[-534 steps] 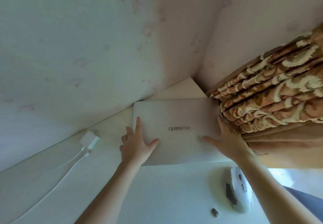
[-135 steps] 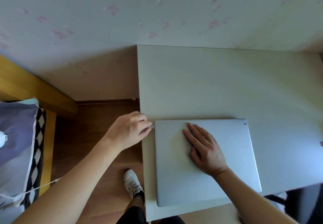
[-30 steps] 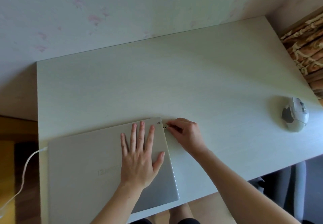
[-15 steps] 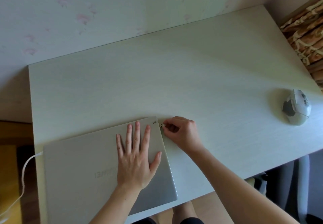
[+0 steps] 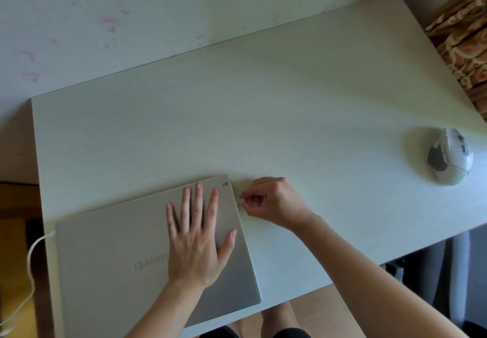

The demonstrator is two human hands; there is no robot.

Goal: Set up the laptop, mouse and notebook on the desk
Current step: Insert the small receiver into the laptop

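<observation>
I see the laptop point(image 5: 110, 258) lying shut on the near left part of the desk point(image 5: 263, 116). My left hand point(image 5: 196, 235) lies on it. My right hand point(image 5: 271, 200) is just right of it. The mouse point(image 5: 449, 155) sits far right.

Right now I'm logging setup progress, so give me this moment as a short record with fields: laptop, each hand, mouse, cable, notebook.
laptop: closed laptop, flat on the desk near its front left
left hand: left hand flat on the lid, fingers spread
right hand: right hand pinching a small USB plug at the laptop's right edge
mouse: mouse at the desk's right end, untouched
cable: white cable at the laptop's left edge
notebook: not in view
</observation>
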